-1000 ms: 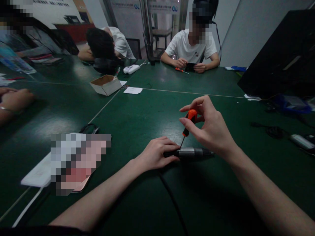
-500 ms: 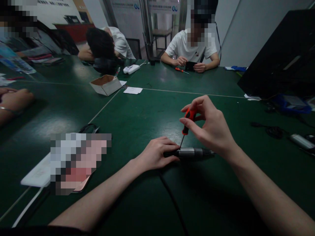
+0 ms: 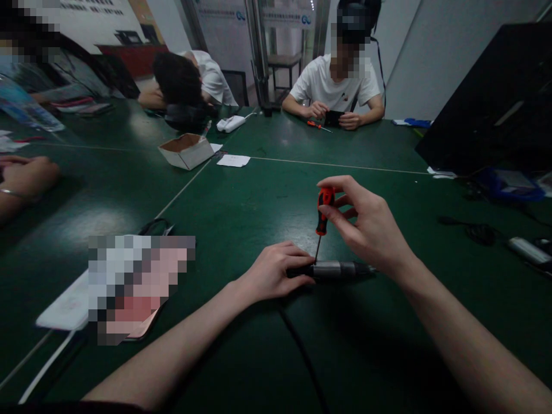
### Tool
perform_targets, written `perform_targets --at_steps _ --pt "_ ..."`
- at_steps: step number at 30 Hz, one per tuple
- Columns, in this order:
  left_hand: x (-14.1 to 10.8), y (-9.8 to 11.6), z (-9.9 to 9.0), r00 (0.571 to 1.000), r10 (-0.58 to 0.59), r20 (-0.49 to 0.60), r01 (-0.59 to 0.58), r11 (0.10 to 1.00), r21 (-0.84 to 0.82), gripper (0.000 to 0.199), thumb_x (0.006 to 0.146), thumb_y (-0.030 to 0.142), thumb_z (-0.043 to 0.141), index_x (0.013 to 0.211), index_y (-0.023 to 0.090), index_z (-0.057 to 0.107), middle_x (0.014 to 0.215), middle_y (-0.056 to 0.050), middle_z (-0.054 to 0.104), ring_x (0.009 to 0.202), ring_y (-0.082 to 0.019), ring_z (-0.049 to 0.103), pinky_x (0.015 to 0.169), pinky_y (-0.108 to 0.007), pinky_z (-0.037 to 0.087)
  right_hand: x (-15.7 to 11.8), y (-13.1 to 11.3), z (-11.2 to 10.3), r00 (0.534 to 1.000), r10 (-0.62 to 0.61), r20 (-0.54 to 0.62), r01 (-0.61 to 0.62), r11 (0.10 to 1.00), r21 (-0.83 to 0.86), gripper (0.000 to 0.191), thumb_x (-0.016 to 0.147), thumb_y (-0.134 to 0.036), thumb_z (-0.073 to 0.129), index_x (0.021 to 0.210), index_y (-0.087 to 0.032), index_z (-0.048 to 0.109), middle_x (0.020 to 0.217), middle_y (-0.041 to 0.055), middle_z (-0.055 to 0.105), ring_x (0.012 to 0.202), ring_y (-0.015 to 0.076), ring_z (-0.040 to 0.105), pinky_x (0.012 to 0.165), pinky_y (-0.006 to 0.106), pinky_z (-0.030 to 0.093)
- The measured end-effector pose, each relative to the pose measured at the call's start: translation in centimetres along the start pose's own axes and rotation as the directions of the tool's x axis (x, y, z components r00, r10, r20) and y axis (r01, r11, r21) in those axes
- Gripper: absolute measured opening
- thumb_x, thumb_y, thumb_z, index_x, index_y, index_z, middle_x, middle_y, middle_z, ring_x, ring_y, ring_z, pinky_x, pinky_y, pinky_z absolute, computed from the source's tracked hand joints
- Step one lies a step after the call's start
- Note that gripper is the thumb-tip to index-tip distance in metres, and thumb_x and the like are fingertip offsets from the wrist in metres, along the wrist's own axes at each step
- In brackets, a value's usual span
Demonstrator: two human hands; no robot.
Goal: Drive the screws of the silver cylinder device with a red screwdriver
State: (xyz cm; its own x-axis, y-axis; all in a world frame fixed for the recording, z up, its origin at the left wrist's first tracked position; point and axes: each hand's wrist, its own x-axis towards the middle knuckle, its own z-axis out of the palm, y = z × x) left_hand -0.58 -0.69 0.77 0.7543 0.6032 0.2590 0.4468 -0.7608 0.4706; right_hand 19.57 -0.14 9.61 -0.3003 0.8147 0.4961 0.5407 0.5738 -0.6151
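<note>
My left hand (image 3: 282, 269) is closed around the black rear end of a corded rotary handpiece (image 3: 332, 269), a black and silver cylinder with a narrow tip pointing right. It lies flat on the green table, and a black cord (image 3: 302, 342) trails from under that hand toward me. In my right hand (image 3: 360, 215) is a red and black screwdriver (image 3: 325, 207), its handle between thumb and fingers. The screwdriver stands nearly upright, its tip meeting the handpiece just beside my left fingertips. Exactly what the tip sits in is too small to make out.
At left lie a white power bank (image 3: 69, 302) and a pink phone (image 3: 149, 319), partly blurred. An open cardboard box (image 3: 185, 152) and white paper (image 3: 233, 161) lie farther back. Across the table a person (image 3: 340, 92) holds a dark object. A dark monitor (image 3: 487, 103) stands right.
My right fingers have shifted on the screwdriver handle, with the index finger now over its top. The screwdriver leans less to the right. My left hand and the handpiece stay put.
</note>
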Motion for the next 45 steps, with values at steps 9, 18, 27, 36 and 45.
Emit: perform_targets --at_steps 9,18,27,36,45 --pt "-0.11 -0.18 0.15 1.0 0.002 -0.005 -0.002 1.0 -0.009 0.031 0.089 0.037 0.065 0.113 0.017 0.068 0.104 -0.008 0.07 0.093 -0.022 0.063 0.078 -0.031 0.05 -0.09 0.15 0.13 0.997 0.076 -0.028 -0.075 0.996 0.037 0.025 0.086 -0.029 0.064 0.102 -0.021 0.046 0.089 0.0001 0.064 0.074 0.0158 0.064 0.06 0.026 0.052" --pt "0.01 0.04 -0.08 1.0 -0.009 0.001 0.009 1.0 -0.024 0.031 0.086 0.033 0.068 0.112 0.016 0.069 0.104 -0.007 0.071 0.092 -0.022 0.062 0.076 -0.031 0.05 -0.15 -0.04 0.13 0.995 0.101 -0.004 -0.101 0.994 0.036 0.026 0.086 -0.029 0.063 0.103 -0.021 0.045 0.091 0.0002 0.065 0.075 0.0162 0.065 0.062 0.026 0.051" --pt "-0.04 -0.22 0.12 1.0 0.011 -0.009 -0.011 1.0 -0.024 0.03 0.086 0.031 0.068 0.112 0.015 0.068 0.103 -0.007 0.071 0.091 -0.021 0.062 0.075 -0.03 0.049 -0.05 -0.18 -0.17 1.0 -0.022 -0.015 0.021 0.999 -0.048 0.026 0.088 -0.014 0.06 0.114 -0.019 0.058 0.105 0.0036 0.059 0.088 0.0139 0.06 0.065 0.021 0.052" --pt "-0.05 -0.19 0.24 1.0 0.01 -0.014 -0.01 1.0 -0.016 0.029 0.087 0.034 0.067 0.11 0.016 0.068 0.102 -0.007 0.071 0.09 -0.021 0.062 0.075 -0.03 0.049 -0.08 0.13 0.18 0.999 0.001 -0.033 -0.002 0.999 -0.048 0.027 0.086 -0.016 0.061 0.113 -0.018 0.055 0.1 0.0014 0.064 0.085 0.0143 0.062 0.066 0.024 0.052" --pt "-0.02 -0.07 0.03 1.0 0.002 -0.017 -0.002 1.0 -0.015 0.029 0.087 0.033 0.068 0.111 0.016 0.069 0.102 -0.007 0.071 0.091 -0.021 0.062 0.075 -0.03 0.048 -0.11 0.12 0.27 0.99 0.128 -0.051 -0.128 0.992 0.011 0.034 0.084 -0.028 0.067 0.107 -0.02 0.044 0.09 -0.0004 0.064 0.077 0.0168 0.064 0.065 0.029 0.052"
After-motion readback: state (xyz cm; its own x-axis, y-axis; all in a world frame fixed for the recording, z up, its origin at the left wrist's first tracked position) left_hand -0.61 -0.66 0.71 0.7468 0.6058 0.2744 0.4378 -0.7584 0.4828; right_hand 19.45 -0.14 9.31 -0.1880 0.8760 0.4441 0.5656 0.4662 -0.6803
